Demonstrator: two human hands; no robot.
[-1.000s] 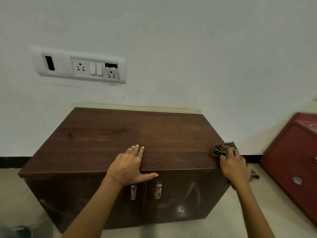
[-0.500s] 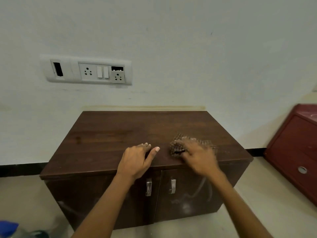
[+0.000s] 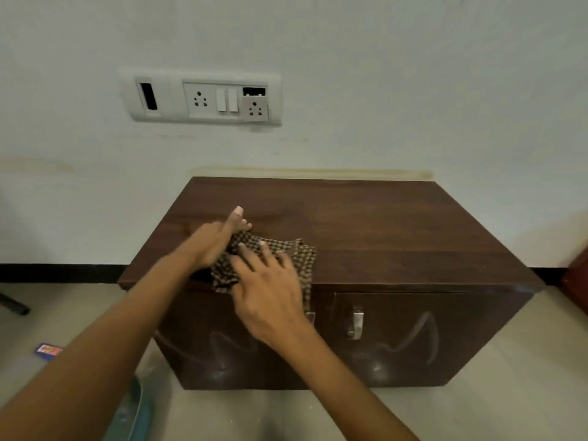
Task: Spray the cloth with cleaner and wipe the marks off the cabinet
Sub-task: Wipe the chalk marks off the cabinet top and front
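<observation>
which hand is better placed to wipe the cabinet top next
Right hand: it lies spread on the cloth, with most of the cabinet top on its side. Left hand only touches its edge.

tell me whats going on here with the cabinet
A person is wiping the top of a dark wooden cabinet with a checked cloth. The right hand presses flat on the cloth, fingers spread, near the top's front edge, where a bit of cloth hangs over. The left hand is at the cloth's left end; blur hides whether it grips. Pale squiggly marks on both doors are not yet wiped.
</observation>
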